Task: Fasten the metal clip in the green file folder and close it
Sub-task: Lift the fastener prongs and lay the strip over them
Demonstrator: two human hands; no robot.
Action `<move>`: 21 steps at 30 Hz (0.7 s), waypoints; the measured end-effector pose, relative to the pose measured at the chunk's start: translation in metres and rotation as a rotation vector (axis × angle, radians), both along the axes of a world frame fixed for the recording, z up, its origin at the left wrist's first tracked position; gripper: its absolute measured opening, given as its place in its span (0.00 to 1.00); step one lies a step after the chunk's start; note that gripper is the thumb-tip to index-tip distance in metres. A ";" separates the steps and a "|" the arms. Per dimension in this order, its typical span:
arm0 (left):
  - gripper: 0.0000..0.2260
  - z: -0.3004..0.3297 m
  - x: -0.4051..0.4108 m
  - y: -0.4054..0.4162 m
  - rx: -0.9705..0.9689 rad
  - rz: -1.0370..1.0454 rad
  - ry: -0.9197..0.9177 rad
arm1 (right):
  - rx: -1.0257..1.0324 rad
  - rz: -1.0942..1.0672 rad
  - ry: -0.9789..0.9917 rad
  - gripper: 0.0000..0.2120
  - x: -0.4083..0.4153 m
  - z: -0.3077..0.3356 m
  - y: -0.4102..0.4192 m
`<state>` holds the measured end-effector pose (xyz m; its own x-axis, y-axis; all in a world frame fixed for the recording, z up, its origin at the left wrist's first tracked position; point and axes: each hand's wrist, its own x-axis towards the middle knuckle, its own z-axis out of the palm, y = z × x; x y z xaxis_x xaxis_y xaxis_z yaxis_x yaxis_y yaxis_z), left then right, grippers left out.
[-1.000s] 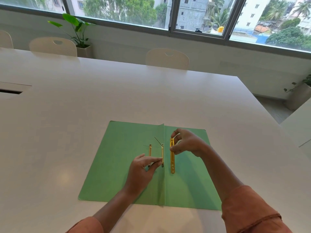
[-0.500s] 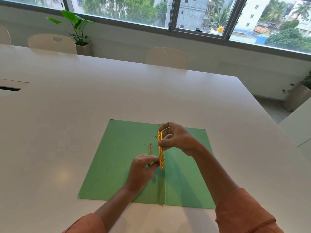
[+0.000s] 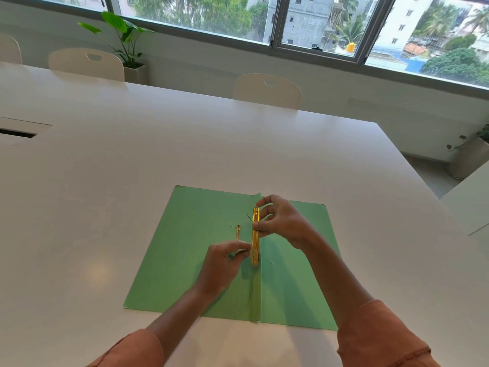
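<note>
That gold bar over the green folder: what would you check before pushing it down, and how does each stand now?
1. Folder lies open flat on the table: ok.
2. Right hand pinches the gold bar: ok.
3. Left hand steadies the bar's near end: ok.
4. Far prong stands up free: ok.
5. Prongs threaded through the bar's holes: cannot tell.
6. Bar pressed flat on the folder: not ok.

The green file folder lies open flat on the white table; right hand pinches the gold metal clip bar over the folder's centre crease, bar running along the crease; left hand sits just left of the crease, fingertips at the bar's near end; a thin gold prong stands left of the crease.
</note>
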<state>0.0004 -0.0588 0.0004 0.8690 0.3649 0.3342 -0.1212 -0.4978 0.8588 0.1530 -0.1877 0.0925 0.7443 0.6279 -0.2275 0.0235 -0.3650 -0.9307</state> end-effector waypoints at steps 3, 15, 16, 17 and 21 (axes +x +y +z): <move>0.09 0.001 0.012 0.010 -0.026 0.098 0.018 | 0.029 -0.031 0.032 0.24 -0.001 -0.003 0.000; 0.10 0.019 0.057 0.012 -0.110 0.057 0.063 | 0.062 -0.090 -0.004 0.23 -0.005 -0.013 -0.004; 0.10 0.018 0.056 0.011 -0.122 0.050 0.056 | 0.060 -0.092 -0.009 0.23 -0.005 -0.013 -0.004; 0.10 0.017 0.056 0.011 -0.132 0.046 0.050 | 0.061 -0.092 -0.013 0.23 -0.005 -0.013 -0.004; 0.13 0.014 0.054 0.010 -0.156 0.024 0.026 | 0.069 -0.086 -0.013 0.23 -0.004 -0.013 -0.005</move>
